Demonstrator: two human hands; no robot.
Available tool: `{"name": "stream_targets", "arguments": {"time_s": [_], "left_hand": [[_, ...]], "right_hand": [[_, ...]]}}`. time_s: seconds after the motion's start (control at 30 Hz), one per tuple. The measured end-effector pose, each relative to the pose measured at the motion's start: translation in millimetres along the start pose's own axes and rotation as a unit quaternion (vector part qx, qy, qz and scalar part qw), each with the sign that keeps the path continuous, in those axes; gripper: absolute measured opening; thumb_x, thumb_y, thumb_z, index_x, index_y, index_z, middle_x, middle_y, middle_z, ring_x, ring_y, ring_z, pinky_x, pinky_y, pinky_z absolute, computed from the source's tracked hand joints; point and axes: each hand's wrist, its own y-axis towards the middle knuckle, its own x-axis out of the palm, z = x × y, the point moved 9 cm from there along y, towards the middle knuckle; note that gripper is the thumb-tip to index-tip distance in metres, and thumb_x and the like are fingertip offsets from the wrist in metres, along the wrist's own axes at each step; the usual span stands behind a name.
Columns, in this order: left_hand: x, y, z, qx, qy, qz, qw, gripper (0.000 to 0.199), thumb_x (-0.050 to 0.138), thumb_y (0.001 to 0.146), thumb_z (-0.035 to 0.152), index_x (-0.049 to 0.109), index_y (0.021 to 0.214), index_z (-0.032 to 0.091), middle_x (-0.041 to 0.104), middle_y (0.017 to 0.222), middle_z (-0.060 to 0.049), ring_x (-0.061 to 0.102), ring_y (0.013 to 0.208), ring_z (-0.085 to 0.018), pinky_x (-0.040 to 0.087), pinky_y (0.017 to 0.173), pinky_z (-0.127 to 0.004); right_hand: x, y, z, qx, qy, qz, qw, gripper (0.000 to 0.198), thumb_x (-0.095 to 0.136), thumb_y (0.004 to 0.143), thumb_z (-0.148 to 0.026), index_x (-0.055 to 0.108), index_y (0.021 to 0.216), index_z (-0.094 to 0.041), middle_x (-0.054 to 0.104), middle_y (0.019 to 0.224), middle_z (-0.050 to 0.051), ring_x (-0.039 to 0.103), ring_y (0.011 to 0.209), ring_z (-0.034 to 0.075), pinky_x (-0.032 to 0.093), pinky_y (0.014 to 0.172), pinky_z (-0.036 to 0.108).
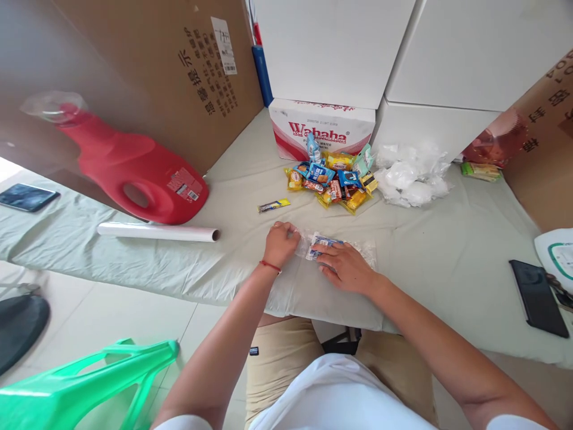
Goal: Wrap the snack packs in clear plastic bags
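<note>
On the cloth in front of me lies a clear plastic bag (367, 249), spread flat, with a blue and white packet (324, 241) in or on it; I cannot tell which. My left hand (281, 243), a red string round its wrist, has its fingers curled on the bag's left end. Flat across the packet's lower part rests my right hand (348, 267), fingers stretched out and partly covering it. A small yellow and dark snack stick (274, 206) lies just beyond my left hand. Farther back is a pile of colourful wrapped snacks (333, 176).
Crumpled clear plastic bags (414, 176) sit right of the snacks, before a Wahaba-printed carton (322, 128) and white boxes. To the left are a red detergent bottle (138, 170) and a white roll (159, 232). A black phone (539, 297) lies right; a green stool (89, 382) stands below left.
</note>
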Motion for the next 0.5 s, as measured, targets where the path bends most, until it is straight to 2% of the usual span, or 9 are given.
{"name": "stream_targets", "arguments": {"time_s": [0.03,0.1,0.17,0.23,0.3,0.37,0.43,0.5], "left_hand": [[3.1,-4.1,3.2,-0.009,-0.065,-0.031,0.997,0.013,0.060,0.073,0.028,0.066,0.076,0.018,0.067,0.081,-0.007,0.063,0.085,-0.024,0.049,0.083,-0.038],[14.7,-16.0,13.6,-0.037,-0.198,-0.105,0.974,0.018,0.061,0.073,0.034,0.066,0.078,0.017,0.065,0.071,-0.002,0.060,0.069,-0.018,0.048,0.071,-0.031],[27.3,-27.9,26.9,-0.065,-0.295,-0.159,0.940,0.024,0.063,0.073,0.036,0.070,0.083,0.015,0.069,0.074,-0.003,0.059,0.065,-0.015,0.046,0.064,-0.027],[37.1,-34.4,35.4,-0.093,-0.344,-0.179,0.917,0.027,0.064,0.072,0.034,0.073,0.087,0.013,0.074,0.085,-0.007,0.062,0.066,-0.014,0.046,0.062,-0.026],[46.2,-35.9,37.9,-0.109,-0.362,-0.186,0.907,0.028,0.064,0.073,0.029,0.076,0.091,0.012,0.076,0.088,-0.009,0.063,0.065,-0.013,0.046,0.062,-0.025],[55.5,-35.7,38.0,-0.099,-0.349,-0.199,0.911,0.031,0.063,0.074,0.024,0.077,0.097,0.012,0.076,0.081,-0.006,0.062,0.062,-0.013,0.047,0.063,-0.025],[63.8,-36.5,38.1,-0.065,-0.307,-0.208,0.927,0.032,0.061,0.076,0.019,0.079,0.101,0.013,0.077,0.080,-0.005,0.064,0.067,-0.014,0.051,0.070,-0.027],[68.3,-38.7,39.9,-0.017,-0.247,-0.194,0.949,0.031,0.058,0.078,0.016,0.080,0.100,0.016,0.079,0.091,-0.006,0.069,0.082,-0.018,0.053,0.084,-0.031]], "right_hand": [[0.2,0.3,-0.9,0.001,0.001,-0.003,1.000,0.026,0.053,0.100,-0.032,0.075,0.109,-0.022,0.060,0.147,0.006,0.063,0.104,0.026,0.046,0.085,0.043],[0.4,0.6,-1.2,0.003,0.009,-0.005,1.000,0.028,0.051,0.101,-0.034,0.075,0.108,-0.022,0.061,0.145,0.006,0.061,0.103,0.026,0.045,0.085,0.043],[1.4,-0.8,0.3,-0.001,0.022,-0.002,1.000,0.029,0.051,0.102,-0.035,0.076,0.108,-0.021,0.066,0.138,0.008,0.060,0.102,0.027,0.045,0.086,0.044],[2.7,-5.1,3.1,-0.018,0.048,0.009,0.999,0.030,0.052,0.101,-0.035,0.075,0.114,-0.020,0.070,0.129,0.011,0.060,0.103,0.027,0.045,0.087,0.044],[3.2,-12.2,7.0,-0.041,0.085,0.029,0.995,0.033,0.053,0.101,-0.036,0.073,0.119,-0.018,0.070,0.128,0.013,0.060,0.107,0.028,0.046,0.091,0.046],[2.7,-20.5,10.2,-0.060,0.125,0.052,0.989,0.034,0.054,0.100,-0.037,0.073,0.120,-0.017,0.067,0.135,0.015,0.061,0.113,0.029,0.046,0.096,0.048],[-0.9,-29.0,9.1,-0.079,0.175,0.071,0.979,0.030,0.056,0.099,-0.037,0.074,0.115,-0.019,0.066,0.137,0.015,0.063,0.114,0.029,0.046,0.099,0.049],[-9.4,-37.2,4.7,-0.099,0.250,0.086,0.959,0.025,0.058,0.098,-0.037,0.076,0.108,-0.022,0.072,0.129,0.012,0.067,0.108,0.027,0.047,0.098,0.047]]}}
